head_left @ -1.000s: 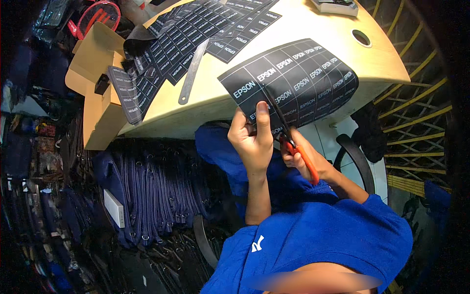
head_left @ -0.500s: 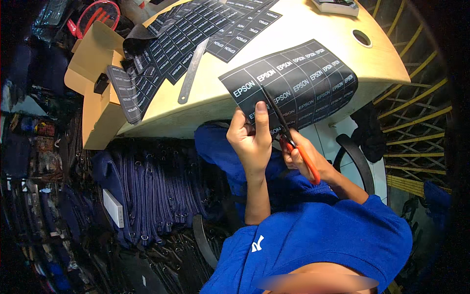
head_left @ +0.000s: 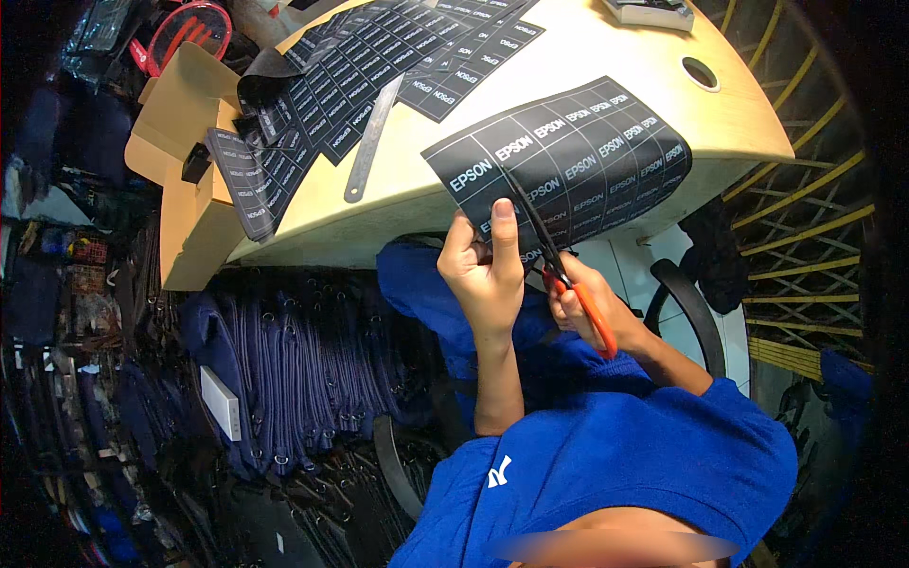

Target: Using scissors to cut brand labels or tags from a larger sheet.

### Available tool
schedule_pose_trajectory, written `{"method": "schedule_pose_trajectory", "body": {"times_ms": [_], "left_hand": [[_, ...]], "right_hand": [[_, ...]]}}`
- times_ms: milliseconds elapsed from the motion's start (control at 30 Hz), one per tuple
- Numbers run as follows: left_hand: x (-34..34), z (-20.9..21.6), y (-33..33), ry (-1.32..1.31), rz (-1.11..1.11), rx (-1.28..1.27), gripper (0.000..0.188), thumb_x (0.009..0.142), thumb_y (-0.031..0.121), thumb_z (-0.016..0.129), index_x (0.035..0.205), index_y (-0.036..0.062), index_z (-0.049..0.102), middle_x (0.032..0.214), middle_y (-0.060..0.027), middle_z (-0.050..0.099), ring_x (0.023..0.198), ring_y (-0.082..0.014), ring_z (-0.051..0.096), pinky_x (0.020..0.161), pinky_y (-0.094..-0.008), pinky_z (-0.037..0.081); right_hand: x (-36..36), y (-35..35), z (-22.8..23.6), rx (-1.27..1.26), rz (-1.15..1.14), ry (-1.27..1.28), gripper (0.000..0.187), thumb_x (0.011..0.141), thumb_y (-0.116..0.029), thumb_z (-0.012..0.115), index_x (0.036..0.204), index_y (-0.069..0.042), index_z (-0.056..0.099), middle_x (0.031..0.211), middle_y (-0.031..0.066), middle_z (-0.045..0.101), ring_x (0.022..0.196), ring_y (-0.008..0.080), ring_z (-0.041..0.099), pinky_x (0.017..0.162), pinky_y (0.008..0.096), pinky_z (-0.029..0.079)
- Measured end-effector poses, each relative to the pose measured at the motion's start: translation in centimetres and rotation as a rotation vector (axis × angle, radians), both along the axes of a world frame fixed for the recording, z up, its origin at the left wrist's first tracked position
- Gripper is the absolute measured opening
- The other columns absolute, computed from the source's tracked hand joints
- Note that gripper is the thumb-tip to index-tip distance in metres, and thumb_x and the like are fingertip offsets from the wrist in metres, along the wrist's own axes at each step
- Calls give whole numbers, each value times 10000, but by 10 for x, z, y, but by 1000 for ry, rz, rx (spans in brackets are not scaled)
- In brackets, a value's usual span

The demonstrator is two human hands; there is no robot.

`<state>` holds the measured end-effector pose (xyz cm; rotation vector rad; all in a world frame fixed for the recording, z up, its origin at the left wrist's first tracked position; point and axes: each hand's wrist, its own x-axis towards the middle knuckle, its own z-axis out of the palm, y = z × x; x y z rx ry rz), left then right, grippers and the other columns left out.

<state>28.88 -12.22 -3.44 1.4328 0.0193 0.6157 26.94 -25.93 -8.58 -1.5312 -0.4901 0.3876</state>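
Observation:
A black sheet [head_left: 592,156] printed with white lettering and a grid of thin white lines is held up in front of the table's near edge, its far part curling. My left hand [head_left: 485,270] pinches its lower left corner, thumb on the printed face and fingers behind. In my right hand [head_left: 585,301] are scissors [head_left: 589,317] with orange-red handles. Their dark blades lie along the sheet just right of my left thumb, running up into it near a grid line. How far the cut reaches I cannot tell.
On the pale table [head_left: 606,57] lie more printed black sheets [head_left: 369,66] and a metal ruler [head_left: 367,151]. An open cardboard box [head_left: 194,218] stands at the left edge. Dark blue straps [head_left: 303,379] with metal rings hang below. A yellow folding gate [head_left: 805,246] is at the right.
The scissors have closed somewhat, their orange-red handles drawing together in my right hand. My left hand and the sheet have barely moved.

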Motion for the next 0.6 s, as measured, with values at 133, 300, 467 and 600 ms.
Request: {"method": "schedule_pose_trajectory", "body": {"times_ms": [133, 300, 467, 600], "left_hand": [[0, -1, 0, 1, -16, 12, 159, 926, 143, 582, 915, -15, 597, 801, 1, 602, 697, -27, 476, 634, -180, 374], [6, 4, -2, -53, 24, -5, 162, 921, 153, 591, 905, -8, 597, 759, 30, 558, 648, -9, 429, 580, -173, 325], [11, 11, 7, -65, 94, -48, 181, 922, 169, 593, 842, 8, 579, 640, 84, 466, 540, 28, 328, 470, -160, 226], [12, 8, 10, -101, 132, 39, 277, 921, 182, 600, 706, 48, 490, 573, 93, 407, 518, 31, 303, 456, -168, 207]], "right_hand": [[1, -3, -5, -5, 0, 5, 649, 855, -682, 414, 806, -35, 396, 677, 33, 360, 628, 127, 371, 539, 307, 349], [1, -3, -2, -17, 9, -9, 631, 866, -658, 430, 807, -30, 395, 660, 35, 354, 611, 132, 366, 527, 315, 344], [1, -4, -2, -26, 27, -28, 617, 868, -644, 446, 816, -31, 402, 645, 41, 361, 601, 142, 366, 524, 323, 344], [-1, -5, 1, -37, 35, -71, 650, 843, -669, 450, 848, -20, 409, 670, 71, 415, 603, 169, 416, 550, 334, 381]]}}
